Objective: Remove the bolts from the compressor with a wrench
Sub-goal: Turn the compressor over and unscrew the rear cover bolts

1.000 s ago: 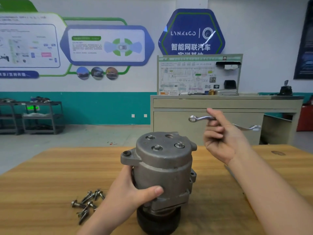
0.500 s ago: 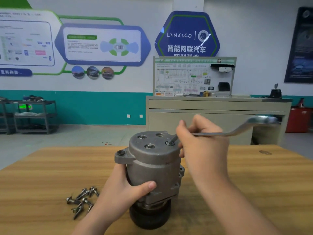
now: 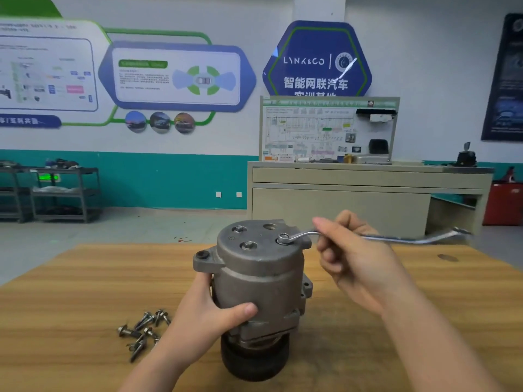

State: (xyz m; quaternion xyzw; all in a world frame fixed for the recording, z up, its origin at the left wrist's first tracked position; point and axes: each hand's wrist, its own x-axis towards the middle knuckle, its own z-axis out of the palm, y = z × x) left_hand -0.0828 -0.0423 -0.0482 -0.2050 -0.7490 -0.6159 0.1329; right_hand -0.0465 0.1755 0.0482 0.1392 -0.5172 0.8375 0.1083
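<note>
Fingers point(image 3: 336, 250) of right hand point(image 3: 359, 261) pinch wrench point(image 3: 300, 236); left hand point(image 3: 209, 309) grips compressor point(image 3: 260, 273); sign point(image 3: 317, 60) reads LYNK&CO.

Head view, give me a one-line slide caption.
Left hand steadies grey metal compressor; right hand holds silver offset ring wrench.

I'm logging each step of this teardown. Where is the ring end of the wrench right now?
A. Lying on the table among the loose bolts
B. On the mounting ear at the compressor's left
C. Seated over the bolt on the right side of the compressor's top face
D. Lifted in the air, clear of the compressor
C: the wrench ring sits over the right-hand bolt on top of the compressor, with the right hand holding the shaft.
</note>
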